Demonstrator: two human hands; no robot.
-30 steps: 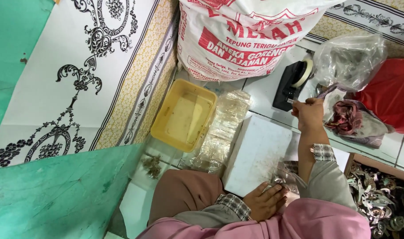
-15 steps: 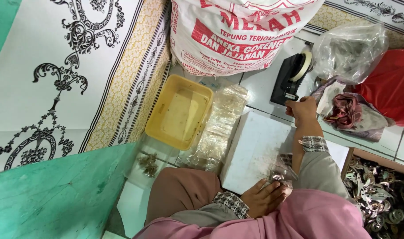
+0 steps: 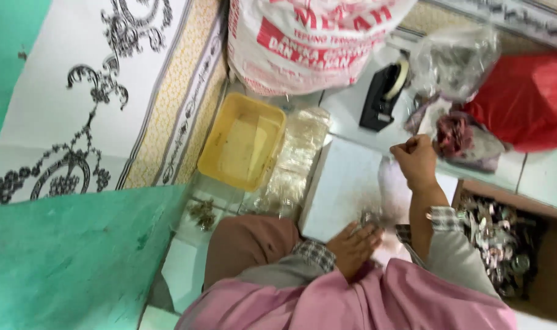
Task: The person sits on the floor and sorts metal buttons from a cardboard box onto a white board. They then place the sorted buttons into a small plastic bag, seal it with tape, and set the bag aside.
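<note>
I sit on a tiled floor with a white board [image 3: 342, 186] lying in front of my lap. My left hand [image 3: 353, 247] rests at the board's near edge, fingers curled around a small clear packet [image 3: 370, 218]. My right hand [image 3: 416, 160] is raised above the board's far right corner with its fingers pinched together; what it pinches is too blurred to tell. It hovers close to a clear bag of dark red pieces [image 3: 458, 137].
A yellow plastic tray [image 3: 242, 146] and a stack of clear plastic bags [image 3: 294, 162] lie left of the board. A large white-and-red sack [image 3: 303, 40], a black tape dispenser [image 3: 382, 95], a red bag [image 3: 529, 101] and a cardboard box of packets [image 3: 504, 244] surround it.
My right hand has drawn back from the bag of red pieces toward the board, and the view has shifted. My left hand stays at the board's near edge.
</note>
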